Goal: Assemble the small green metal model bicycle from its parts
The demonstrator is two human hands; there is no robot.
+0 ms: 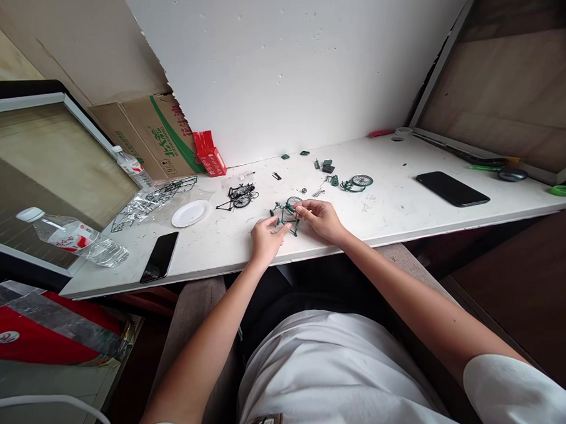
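Note:
A small green model bicycle frame point(287, 210) lies on the white table point(405, 213) near its front edge. My left hand point(266, 238) pinches the frame's near left side with its fingertips. My right hand point(321, 218) grips the frame from the right, fingers curled over its upper part. A green wheel part point(359, 182) lies farther back to the right. A black model bicycle point(239, 197) rests to the left behind my hands. Several small loose parts point(326, 166) are scattered toward the wall.
A white paper plate point(190, 213) and a black phone point(160, 256) lie at the left; a second black phone point(452, 188) lies at the right. A water bottle point(73, 237) lies on its side at the far left, a red box point(209, 153) by the wall.

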